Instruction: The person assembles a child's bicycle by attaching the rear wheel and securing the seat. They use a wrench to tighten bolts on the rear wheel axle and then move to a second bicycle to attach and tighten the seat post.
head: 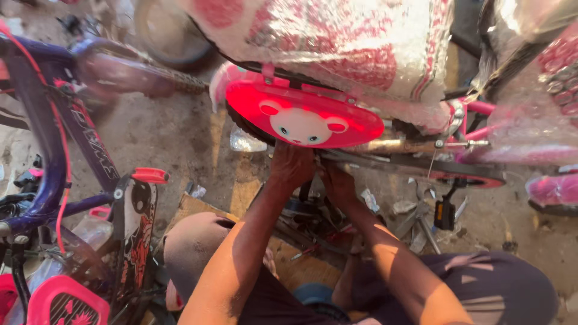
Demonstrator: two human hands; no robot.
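Bare dirt ground [174, 135], sunlit in patches, with a piece of flat cardboard [241, 195] under your work spot. No bins or boxes in sight; the nearest thing to a container is the plastic wrapping [355, 45] bundled over the pink child's bicycle [475, 129], red-and-white padding showing through it.

Your left hand [291, 165] reaches forward, arm nearly straight, fingers curled up against the underside of the pink chain guard [304, 117] with its white bear face. Your right hand [338, 183] sits just beside it, slightly lower, pressed in at the same spot under the guard. Both hands look closed around something there, but what they grip is hidden by the hands themselves and shadow; you cannot tell the exact hold.

Loose metal tools [421, 225] lie on the ground to the right of your arms, near a black pedal [444, 213]. A purple bicycle frame [54, 150] stands at your left, with a black-and-red chain guard [137, 232] on it and a pink guard [63, 304] at the bottom corner, cut off by the edge. A wheel [168, 33] at top is blurred. Your knees fill the lower frame.
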